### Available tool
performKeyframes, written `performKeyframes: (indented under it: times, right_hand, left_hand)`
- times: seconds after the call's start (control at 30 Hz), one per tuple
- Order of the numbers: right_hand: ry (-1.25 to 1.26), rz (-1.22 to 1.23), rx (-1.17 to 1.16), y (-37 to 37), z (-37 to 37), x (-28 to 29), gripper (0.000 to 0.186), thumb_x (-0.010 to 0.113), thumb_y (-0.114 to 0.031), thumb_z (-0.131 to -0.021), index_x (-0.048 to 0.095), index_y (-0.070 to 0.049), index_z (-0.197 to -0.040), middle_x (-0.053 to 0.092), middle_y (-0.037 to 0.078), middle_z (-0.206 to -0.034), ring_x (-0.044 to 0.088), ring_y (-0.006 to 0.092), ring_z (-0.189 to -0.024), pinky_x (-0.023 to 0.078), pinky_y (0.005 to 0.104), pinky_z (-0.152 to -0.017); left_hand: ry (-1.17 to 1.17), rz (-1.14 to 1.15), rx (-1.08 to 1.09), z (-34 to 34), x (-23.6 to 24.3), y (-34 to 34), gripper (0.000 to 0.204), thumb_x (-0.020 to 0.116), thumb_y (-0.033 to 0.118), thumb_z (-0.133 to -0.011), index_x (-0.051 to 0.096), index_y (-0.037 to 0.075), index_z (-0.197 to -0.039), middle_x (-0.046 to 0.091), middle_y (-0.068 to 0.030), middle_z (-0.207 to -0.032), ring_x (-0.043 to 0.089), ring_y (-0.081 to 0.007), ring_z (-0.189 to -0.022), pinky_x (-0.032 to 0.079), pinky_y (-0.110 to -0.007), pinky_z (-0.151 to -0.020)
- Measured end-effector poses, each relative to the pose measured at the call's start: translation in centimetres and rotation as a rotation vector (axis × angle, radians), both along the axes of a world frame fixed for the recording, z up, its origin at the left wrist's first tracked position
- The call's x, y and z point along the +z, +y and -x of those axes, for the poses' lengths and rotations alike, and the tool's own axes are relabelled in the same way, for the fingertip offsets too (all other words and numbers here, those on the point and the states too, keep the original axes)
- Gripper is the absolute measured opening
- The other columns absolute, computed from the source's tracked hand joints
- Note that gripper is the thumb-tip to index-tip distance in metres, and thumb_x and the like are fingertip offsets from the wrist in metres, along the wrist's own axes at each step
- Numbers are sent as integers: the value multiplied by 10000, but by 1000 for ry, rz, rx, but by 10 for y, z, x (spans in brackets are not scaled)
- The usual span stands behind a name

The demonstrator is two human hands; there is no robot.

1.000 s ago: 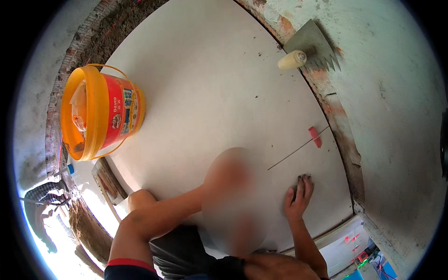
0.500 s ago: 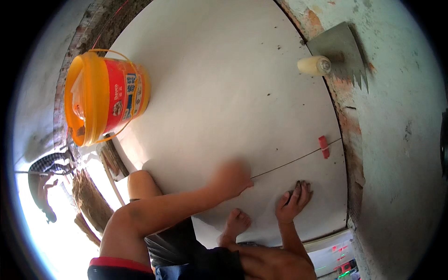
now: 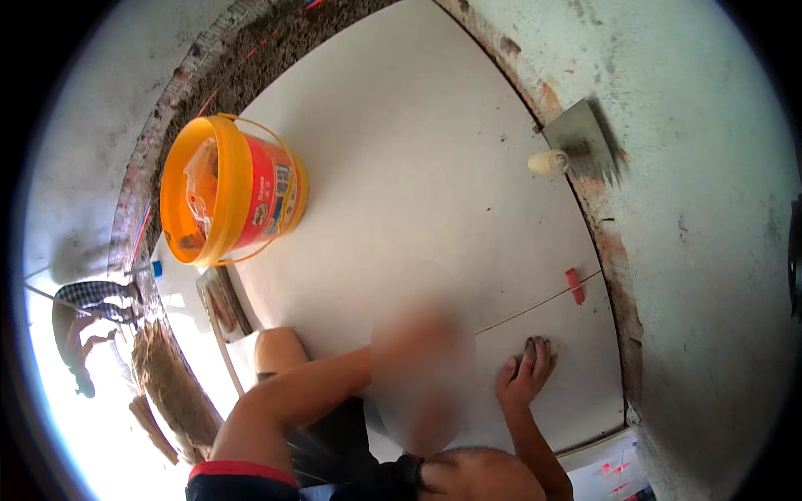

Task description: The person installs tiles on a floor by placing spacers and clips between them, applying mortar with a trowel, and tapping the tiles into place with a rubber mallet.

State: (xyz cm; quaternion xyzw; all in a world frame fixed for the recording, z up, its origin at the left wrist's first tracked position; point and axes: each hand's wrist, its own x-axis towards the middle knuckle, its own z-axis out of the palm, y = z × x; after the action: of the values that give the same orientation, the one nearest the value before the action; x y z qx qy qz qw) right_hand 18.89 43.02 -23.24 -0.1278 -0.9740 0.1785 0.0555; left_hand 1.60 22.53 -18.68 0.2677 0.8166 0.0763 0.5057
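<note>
My left hand (image 3: 428, 334) is over the large pale tiles (image 3: 393, 167), near the inner end of the seam (image 3: 526, 309) between them. It is smeared, so its fingers and anything in them cannot be made out. On the near tile rests my right hand (image 3: 526, 377), fingers bent and a little apart, the tips dirty with dark grime. A dark patch shows between its thumb and forefinger; whether it is a thing or shadow is unclear. Across the seam, towards the wall, sits a small red piece (image 3: 574, 285).
An orange bucket (image 3: 230, 192) with a plastic bag inside stands at the left. A notched trowel (image 3: 581, 146) with a pale handle lies by the right wall (image 3: 693, 250). Timber (image 3: 171, 376) lies at the lower left, with another person (image 3: 79, 326) beyond. Rough mortar (image 3: 251, 75) edges the far side.
The view has shifted, so the bucket and trowel appear lower. My left hand stays blurred near the seam, which looks paler now. My right hand keeps its place on the tile.
</note>
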Motion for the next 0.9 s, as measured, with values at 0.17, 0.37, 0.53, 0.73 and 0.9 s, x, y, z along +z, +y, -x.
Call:
performKeyframes:
  times: [0.17, 0.37, 0.53, 0.73, 0.9]
  right_hand:
    - [-19, 46, 61, 2, -11, -3, 445, 456, -290, -994, 499, 4, -1326, 436, 181, -1424, 377, 391, -1351, 230, 606, -1117]
    - [86, 147, 4, 24, -8, 10, 460, 476, -269, -979, 500, 54, -1304, 437, 221, -1393, 380, 412, -1336, 264, 578, -1105]
    - [125, 411, 22, 8, -26, -10, 583, 635, -276, -901, 453, -24, -1394, 342, 192, -1493, 376, 415, -1347, 338, 491, -1099]
    - [131, 207, 67, 16, -59, 22, 417, 570, -191, -932, 528, 68, -1256, 509, 278, -1300, 449, 449, -1252, 403, 537, -1024]
    - [144, 213, 5, 18, -75, 25, 397, 539, -176, -947, 531, 70, -1258, 509, 296, -1288, 480, 460, -1201, 414, 519, -1009]
  left_hand:
    - [398, -316, 473, 29, 88, -65, 210, 661, 213, -894, 628, 19, -969, 643, -156, -931, 634, -343, -839, 516, -395, -741]
    - [1172, -543, 789, 128, 259, -171, 100, 612, 98, -903, 645, 4, -905, 664, -137, -818, 655, -250, -738, 510, -323, -679]
    - [1296, -136, 874, 201, 243, -327, 213, 602, 212, -885, 685, 49, -994, 702, -137, -897, 682, -290, -816, 523, -386, -743]
    - [1119, -231, 1039, 233, 202, -285, 271, 578, 239, -872, 714, 50, -1012, 712, -158, -975, 684, -320, -923, 532, -403, -823]
    - [834, 497, 518, 269, 88, -377, 284, 599, 223, -836, 717, 49, -1026, 711, -175, -985, 683, -328, -925, 526, -421, -834]
